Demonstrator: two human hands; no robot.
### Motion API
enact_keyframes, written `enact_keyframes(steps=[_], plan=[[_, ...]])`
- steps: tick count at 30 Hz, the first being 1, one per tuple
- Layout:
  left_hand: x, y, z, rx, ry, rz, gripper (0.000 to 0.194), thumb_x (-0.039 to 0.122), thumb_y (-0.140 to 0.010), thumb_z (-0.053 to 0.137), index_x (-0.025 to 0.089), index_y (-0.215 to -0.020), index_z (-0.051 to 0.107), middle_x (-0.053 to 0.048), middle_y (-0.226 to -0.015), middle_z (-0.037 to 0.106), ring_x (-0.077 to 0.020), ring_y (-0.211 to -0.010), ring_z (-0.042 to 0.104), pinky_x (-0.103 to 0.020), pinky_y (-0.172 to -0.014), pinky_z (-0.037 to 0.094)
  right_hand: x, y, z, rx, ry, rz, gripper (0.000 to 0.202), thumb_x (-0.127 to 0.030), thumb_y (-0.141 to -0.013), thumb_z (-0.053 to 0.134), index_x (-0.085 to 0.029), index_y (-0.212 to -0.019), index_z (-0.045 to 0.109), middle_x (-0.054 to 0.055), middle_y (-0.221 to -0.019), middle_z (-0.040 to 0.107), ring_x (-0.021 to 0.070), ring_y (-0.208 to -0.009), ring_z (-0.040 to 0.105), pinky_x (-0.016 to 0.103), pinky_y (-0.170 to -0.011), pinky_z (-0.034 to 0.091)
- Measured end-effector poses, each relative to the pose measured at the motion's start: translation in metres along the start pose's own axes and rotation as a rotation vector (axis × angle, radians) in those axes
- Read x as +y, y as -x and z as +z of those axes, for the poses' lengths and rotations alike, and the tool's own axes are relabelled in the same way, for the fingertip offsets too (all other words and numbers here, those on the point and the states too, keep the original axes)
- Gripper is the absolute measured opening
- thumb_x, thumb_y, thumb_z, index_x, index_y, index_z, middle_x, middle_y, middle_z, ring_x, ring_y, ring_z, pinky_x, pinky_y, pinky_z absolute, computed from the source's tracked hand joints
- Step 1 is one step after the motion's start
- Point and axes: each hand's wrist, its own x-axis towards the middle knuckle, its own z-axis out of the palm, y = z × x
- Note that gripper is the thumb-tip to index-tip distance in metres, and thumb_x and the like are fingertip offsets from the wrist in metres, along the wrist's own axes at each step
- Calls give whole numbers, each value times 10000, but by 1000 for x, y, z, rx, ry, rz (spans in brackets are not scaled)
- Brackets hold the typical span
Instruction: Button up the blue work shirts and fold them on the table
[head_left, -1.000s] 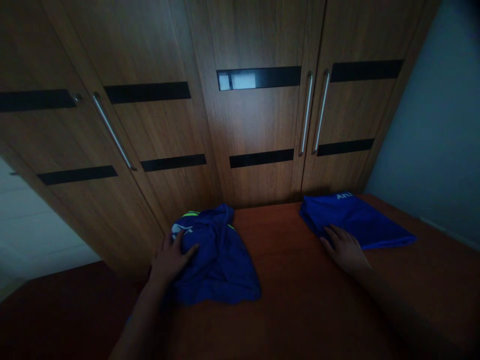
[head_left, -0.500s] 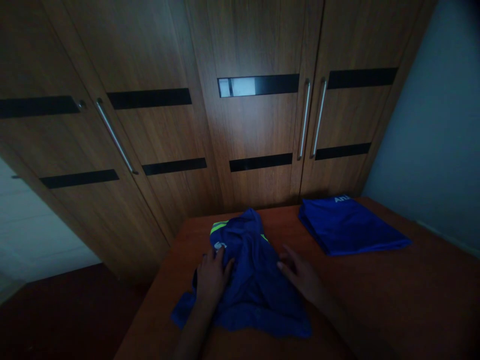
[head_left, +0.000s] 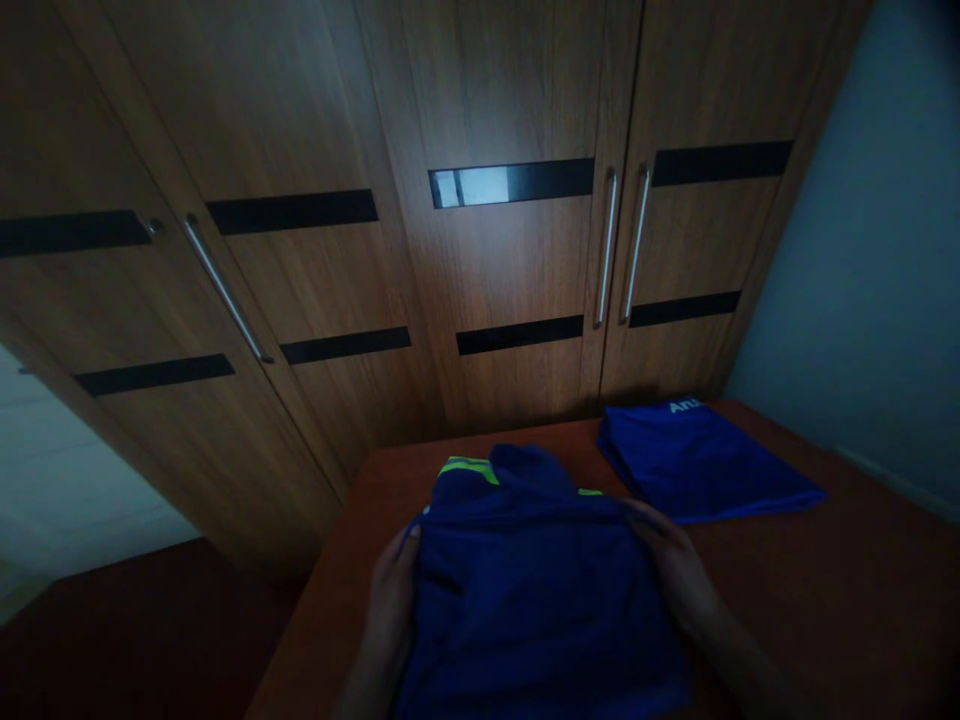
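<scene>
A blue garment with lime-green trim [head_left: 525, 590] is spread in front of me on the reddish-brown table [head_left: 825, 600]. My left hand [head_left: 394, 590] grips its left edge and my right hand [head_left: 675, 570] grips its right edge, with the cloth stretched flat between them. The fingers of both hands are partly tucked under the fabric. A second blue garment [head_left: 697, 460], folded flat with white lettering at its far edge, lies on the table's back right, just beyond my right hand.
A wooden wardrobe [head_left: 480, 260] with long metal handles and black strips stands right behind the table. A pale wall [head_left: 885, 300] borders the table's right side. The dark floor [head_left: 135, 640] shows at the lower left. The room is dim.
The crumpled garment has been pulled toward me and spread out. My hands went from resting on top of it to gripping its left and right edges.
</scene>
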Motion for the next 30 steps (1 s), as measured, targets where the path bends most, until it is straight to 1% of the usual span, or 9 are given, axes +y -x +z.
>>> enact_keyframes(steps=[5, 10, 13, 16, 19, 21, 24, 27, 30], plan=[[37, 5, -3, -51, 221, -49, 405, 388, -744, 690, 205, -1104, 656, -54, -1017, 730, -220, -902, 690, -347, -842, 536, -48, 11, -13, 95, 36, -66, 357, -328, -655, 718, -264, -1005, 688, 26, -988, 728, 247, -877, 672, 338, -758, 529], [76, 0, 2, -152, 259, 41, 425, 357, -729, 719, 179, -1110, 655, -78, -1027, 725, -237, -957, 671, -332, -847, 534, -106, 7, -9, 98, 100, -181, 368, -342, -705, 655, -256, -1063, 665, 58, -1020, 718, 254, -881, 675, 383, -773, 531], [106, -8, 8, -141, 236, 159, 421, 337, -702, 741, 172, -1083, 668, -76, -995, 729, -235, -960, 663, -325, -849, 531, -144, -7, 1, 129, 244, -336, 340, -380, -691, 682, -249, -1005, 685, 58, -1042, 709, 261, -925, 660, 411, -836, 516], [136, -14, 12, -119, 221, 275, 379, 324, -703, 736, 184, -1051, 679, -59, -969, 731, -216, -932, 665, -316, -841, 531, -184, -20, 16, 232, 484, -557, 296, -446, -733, 667, -263, -962, 701, 45, -1036, 704, 253, -980, 636, 432, -929, 468], [152, -19, 12, -110, 202, 352, 354, 337, -730, 711, 201, -1054, 672, -49, -978, 729, -207, -922, 666, -320, -839, 528, -221, -23, 32, 330, 679, -709, 293, -466, -780, 640, -259, -980, 697, 45, -1013, 702, 240, -974, 631, 435, -941, 453], [148, -24, 11, -127, 123, 354, 377, 363, -746, 694, 205, -1086, 655, -51, -992, 727, -214, -926, 668, -337, -845, 523, -238, -18, 44, 360, 688, -753, 290, -446, -797, 633, -242, -996, 689, 50, -1006, 700, 230, -959, 632, 416, -923, 459], [118, -32, 9, -168, -189, 353, 408, 408, -764, 659, 186, -1106, 649, -75, -1076, 707, -246, -1002, 649, -384, -923, 483, -239, -4, 67, 291, 621, -752, 259, -398, -812, 613, -225, -994, 675, 48, -996, 695, 213, -926, 637, 371, -857, 485], [76, -37, 4, -157, -567, 407, 511, 411, -765, 634, 187, -1222, 585, -102, -1267, 612, -274, -1187, 547, -430, -1067, 352, -211, 7, 88, 68, 703, -699, 224, -315, -812, 587, -223, -1002, 660, 27, -953, 697, 192, -868, 647, 329, -786, 506], [48, -31, -7, -152, -736, 359, 590, 441, -799, 581, 190, -1325, 485, -110, -1359, 533, -272, -1263, 478, -446, -1099, 303, -166, -5, 89, -87, 933, -649, 256, -241, -825, 544, -237, -1062, 639, 17, -986, 697, 185, -901, 646, 323, -833, 497]])
